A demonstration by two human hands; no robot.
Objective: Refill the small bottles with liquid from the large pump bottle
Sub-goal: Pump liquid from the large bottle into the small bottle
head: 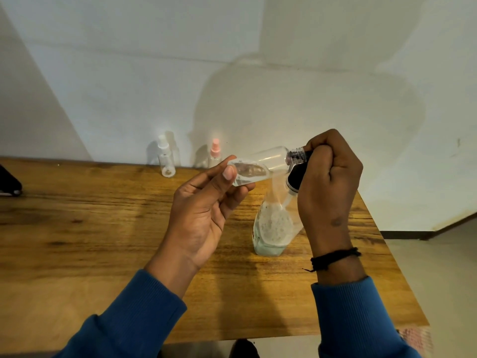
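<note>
My left hand point(206, 210) holds a small clear bottle point(260, 165) by its base, between thumb and fingers. The bottle lies nearly sideways, its uncapped threaded neck point(296, 153) pointing right. My right hand point(330, 182) is curled over the black pump head point(296, 178) of the large clear pump bottle point(273, 223), and the pump's spout meets the small bottle's neck. The large bottle stands tilted on the wooden table point(103, 228), with pale liquid and foam low inside. A little clear liquid sits in the small bottle.
Two more small spray bottles stand at the table's back edge by the wall: one with a white cap point(165, 158), one with a pink cap point(214, 153). A dark object point(9, 183) lies at the far left. The table's right edge drops to the floor.
</note>
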